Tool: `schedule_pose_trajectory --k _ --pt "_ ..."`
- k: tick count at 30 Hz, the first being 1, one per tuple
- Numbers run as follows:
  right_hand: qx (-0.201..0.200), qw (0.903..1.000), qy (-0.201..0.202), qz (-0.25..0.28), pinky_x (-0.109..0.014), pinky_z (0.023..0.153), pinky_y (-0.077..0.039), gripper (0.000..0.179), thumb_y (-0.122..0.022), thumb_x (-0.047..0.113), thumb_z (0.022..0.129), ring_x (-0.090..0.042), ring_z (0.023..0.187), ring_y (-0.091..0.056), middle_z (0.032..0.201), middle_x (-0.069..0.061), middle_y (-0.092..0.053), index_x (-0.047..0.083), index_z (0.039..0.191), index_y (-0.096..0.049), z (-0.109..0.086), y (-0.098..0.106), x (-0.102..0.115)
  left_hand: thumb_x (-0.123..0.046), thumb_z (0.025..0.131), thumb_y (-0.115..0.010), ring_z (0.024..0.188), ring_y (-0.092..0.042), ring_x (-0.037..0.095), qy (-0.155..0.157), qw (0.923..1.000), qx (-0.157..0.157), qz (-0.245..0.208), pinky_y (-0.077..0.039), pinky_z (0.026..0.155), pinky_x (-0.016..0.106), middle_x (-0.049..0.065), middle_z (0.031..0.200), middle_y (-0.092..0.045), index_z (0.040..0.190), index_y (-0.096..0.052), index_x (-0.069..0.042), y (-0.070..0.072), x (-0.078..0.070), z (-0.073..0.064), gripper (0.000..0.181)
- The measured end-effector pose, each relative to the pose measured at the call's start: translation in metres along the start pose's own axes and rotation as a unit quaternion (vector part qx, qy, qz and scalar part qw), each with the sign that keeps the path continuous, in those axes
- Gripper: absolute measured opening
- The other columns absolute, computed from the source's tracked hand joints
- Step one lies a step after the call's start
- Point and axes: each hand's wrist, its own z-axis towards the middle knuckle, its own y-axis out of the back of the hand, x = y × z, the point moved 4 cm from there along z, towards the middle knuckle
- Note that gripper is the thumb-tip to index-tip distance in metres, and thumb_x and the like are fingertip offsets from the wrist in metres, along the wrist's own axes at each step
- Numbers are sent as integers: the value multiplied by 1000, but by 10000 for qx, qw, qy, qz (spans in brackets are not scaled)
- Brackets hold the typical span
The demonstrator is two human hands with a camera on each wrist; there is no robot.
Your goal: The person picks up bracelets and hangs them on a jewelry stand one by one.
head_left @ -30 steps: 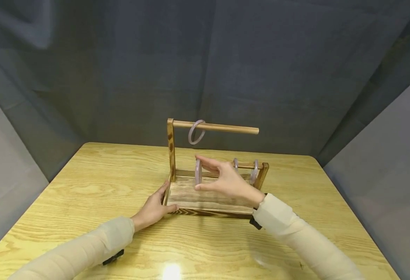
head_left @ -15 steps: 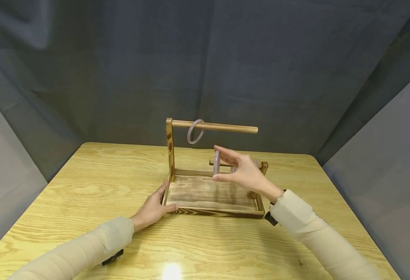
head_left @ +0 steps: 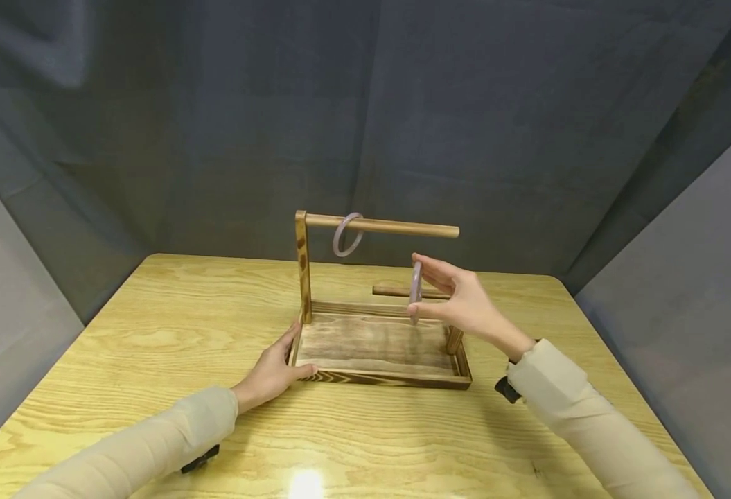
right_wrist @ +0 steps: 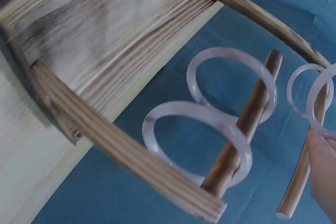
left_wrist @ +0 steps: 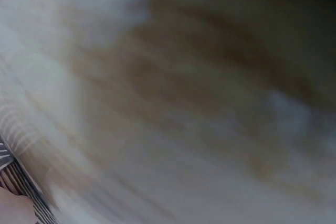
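My right hand (head_left: 465, 298) pinches a pale lilac bangle (head_left: 416, 284) between thumb and fingertips, upright, over the right part of a wooden bangle stand (head_left: 390, 379). It overlaps the lower bar (head_left: 391, 291) in the head view. Another bangle (head_left: 338, 242) hangs on the upper bar (head_left: 402, 227). In the right wrist view, a nearer bangle (right_wrist: 178, 108) and a farther bangle (right_wrist: 231, 52) hang on the lower bar, hidden behind my hand in the head view. My left hand (head_left: 271, 367) grips the tray's left end, thumb at its front rim.
The stand rests on a yellow wood-grain table (head_left: 184, 333). A dark cloth (head_left: 247, 138) hangs behind the table, with grey panels (head_left: 702, 277) at the sides. Both bars run sideways, with the upper bar's free end (head_left: 457, 232) pointing right.
My right hand has moved right with the bangle, from over the tray's middle past the free end of the lower bar. The left hand has stayed on the stand.
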Motion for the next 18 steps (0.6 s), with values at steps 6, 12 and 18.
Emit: schedule_pose_trajectory --k 6,12,18 --pt "-89 9995 185 220 -25 103 -37 80 -78 20 72 -20 130 -40 144 -5 -39 13 141 -38 0 10 -2 -27 82 -69 141 -7 25 -5 10000 9 23 -23 111 48 1 155 -4 149 -8 -18 3 -1 1 91" --pt "-216 9997 134 31 -30 103 -37 78 -77 20 74 -23 129 -41 143 -8 -40 12 141 -38 -4 19 -7 -26 82 -70 141 -7 23 78 10000 37 -46 -23 111 47 0 155 -3 149 -8 -18 2 -2 -2 92" --pt "-342 9992 -148 -114 -35 102 -38 77 -75 23 76 -24 130 -40 143 -8 -39 16 142 -36 -9 31 -16 -25 81 -70 141 -7 23 37 10000 20 -79 -23 111 48 0 155 -4 149 -8 -17 0 -2 -1 92"
